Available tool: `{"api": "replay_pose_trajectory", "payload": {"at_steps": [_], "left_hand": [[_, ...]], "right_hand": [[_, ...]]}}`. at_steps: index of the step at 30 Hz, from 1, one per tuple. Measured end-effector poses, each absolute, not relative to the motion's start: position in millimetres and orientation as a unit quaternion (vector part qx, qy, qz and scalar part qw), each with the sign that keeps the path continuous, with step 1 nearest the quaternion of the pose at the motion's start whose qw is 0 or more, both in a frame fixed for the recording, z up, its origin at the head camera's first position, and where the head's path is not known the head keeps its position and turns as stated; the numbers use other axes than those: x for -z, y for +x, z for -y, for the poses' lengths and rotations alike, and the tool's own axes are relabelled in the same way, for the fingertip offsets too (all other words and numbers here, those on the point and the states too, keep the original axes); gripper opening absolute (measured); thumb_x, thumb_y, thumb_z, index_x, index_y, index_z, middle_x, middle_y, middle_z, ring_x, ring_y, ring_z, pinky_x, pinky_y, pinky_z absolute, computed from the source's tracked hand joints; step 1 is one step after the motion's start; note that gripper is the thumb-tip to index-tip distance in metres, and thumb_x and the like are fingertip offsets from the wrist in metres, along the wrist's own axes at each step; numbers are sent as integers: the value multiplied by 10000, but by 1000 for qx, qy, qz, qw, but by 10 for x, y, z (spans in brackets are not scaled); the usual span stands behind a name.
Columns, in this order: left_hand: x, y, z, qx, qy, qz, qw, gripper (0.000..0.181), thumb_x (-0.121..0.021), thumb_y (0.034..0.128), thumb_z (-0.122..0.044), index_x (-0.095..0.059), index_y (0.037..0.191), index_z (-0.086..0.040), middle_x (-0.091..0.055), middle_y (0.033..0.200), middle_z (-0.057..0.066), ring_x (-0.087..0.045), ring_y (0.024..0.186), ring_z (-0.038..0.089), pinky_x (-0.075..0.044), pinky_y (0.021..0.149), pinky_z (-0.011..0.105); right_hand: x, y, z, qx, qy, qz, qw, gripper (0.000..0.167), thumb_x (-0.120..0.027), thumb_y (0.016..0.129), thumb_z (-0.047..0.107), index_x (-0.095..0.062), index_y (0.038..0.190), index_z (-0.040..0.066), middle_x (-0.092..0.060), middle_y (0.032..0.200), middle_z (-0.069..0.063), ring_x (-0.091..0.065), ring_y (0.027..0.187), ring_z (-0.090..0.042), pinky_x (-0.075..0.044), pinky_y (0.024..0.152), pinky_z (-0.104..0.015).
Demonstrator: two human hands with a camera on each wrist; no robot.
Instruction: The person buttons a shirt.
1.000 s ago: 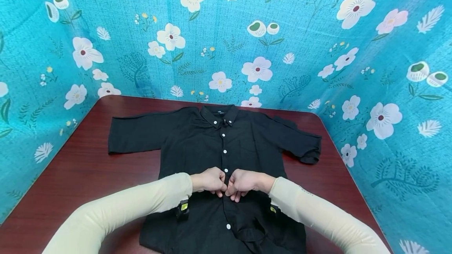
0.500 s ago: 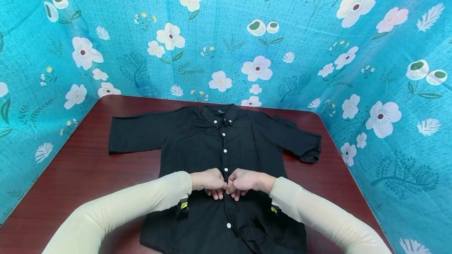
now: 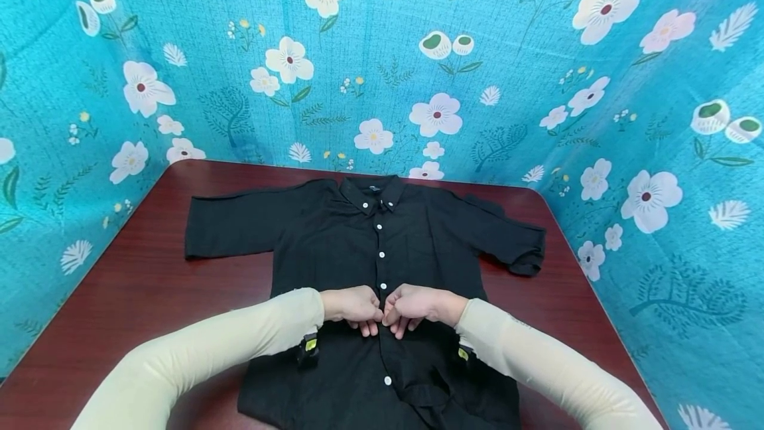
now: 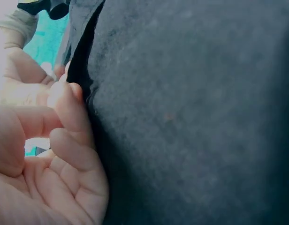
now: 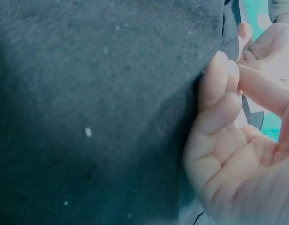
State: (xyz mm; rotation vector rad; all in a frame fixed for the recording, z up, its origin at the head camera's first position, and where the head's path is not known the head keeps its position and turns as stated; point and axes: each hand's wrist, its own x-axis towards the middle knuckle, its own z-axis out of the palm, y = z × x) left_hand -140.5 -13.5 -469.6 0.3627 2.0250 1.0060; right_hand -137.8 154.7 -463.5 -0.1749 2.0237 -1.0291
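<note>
A black short-sleeved button-up shirt (image 3: 325, 251) lies front side up with its collar (image 3: 358, 194) at the far end. White buttons run down its front placket, one button (image 3: 383, 286) just above the hands and another button (image 3: 388, 381) below them. My left hand (image 3: 353, 304) and my right hand (image 3: 418, 305) meet at the placket, thumbs and forefingers pinching its edges. In the left wrist view, the left hand's fingers (image 4: 72, 108) bend against the dark cloth (image 4: 182, 117). The right hand's fingers (image 5: 219, 79) do likewise. Any button between the fingertips is hidden.
Under the shirt is a dark red-brown table (image 3: 149, 290) with rounded far corners. A blue flowered curtain (image 3: 382, 71) hangs close behind and along both sides. The sleeve on the right (image 3: 519, 244) is bunched at its end, and the lower right of the shirt is rumpled (image 3: 426, 397).
Both hands stay at the same spot on the placket. Their fingers have shifted only slightly, the left hand's lower fingers moving a little to the left.
</note>
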Motion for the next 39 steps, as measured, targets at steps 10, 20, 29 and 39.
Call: {"api": "replay_pose_trajectory", "payload": {"at_steps": [10,20,29,39], "left_hand": [[4722,-1426,181,-412,159,-813,380,237,-640,835,-45,-545,621,-84,-652,600,17,-574,460,58,-320,394,183],[4722,-1454,185,-401,175,-820,370,204,-683,807,-63,-597,623,-79,-658,585,16,-589,465,61,-324,393,181],[4715,-1437,185,-368,198,-845,334,220,-758,772,-125,-603,620,-91,-640,552,-12,-610,471,81,-342,396,187],[4703,-1393,168,-355,226,-856,299,275,-789,736,-118,-561,585,-94,-600,503,-9,-611,446,95,-368,396,186]], "right_hand": [[4656,-1408,-1584,437,-58,-779,446,77,-610,816,26,-596,752,67,-608,624,-46,-626,540,-122,-399,451,-202],[4673,-1431,-1621,455,-52,-759,464,74,-611,820,32,-602,754,65,-600,629,-50,-622,555,-125,-432,490,-211],[4663,-1446,-1639,459,-51,-744,483,77,-585,856,32,-613,785,39,-607,642,-58,-623,565,-127,-454,518,-222],[4672,-1455,-1652,466,-43,-726,504,89,-553,875,23,-612,809,31,-600,635,-55,-601,543,-112,-440,503,-208]]}}
